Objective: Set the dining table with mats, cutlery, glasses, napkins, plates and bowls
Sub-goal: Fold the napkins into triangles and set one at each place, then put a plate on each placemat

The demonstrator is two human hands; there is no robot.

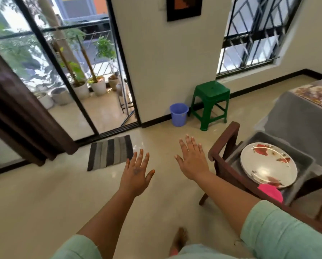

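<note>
Both my hands are stretched out in front of me over the bare floor, palms down and fingers spread. My left hand (137,172) holds nothing. My right hand (192,159) is also empty and hovers just left of a wooden chair (223,146). On the chair's seat sits a grey tub (302,157) with a stack of white plates (268,163) bearing a red flower pattern. A pink thing (271,192) pokes out at the tub's near edge. The dining table (295,109), draped in grey cloth with a patterned runner (319,96), stands at the right edge.
A green plastic stool (210,94) and a blue bucket (179,114) stand by the wall ahead. A striped doormat (110,152) lies before the glass balcony door (92,90). A dark brown curtain (16,116) hangs at the left. My bare foot (179,238) shows below.
</note>
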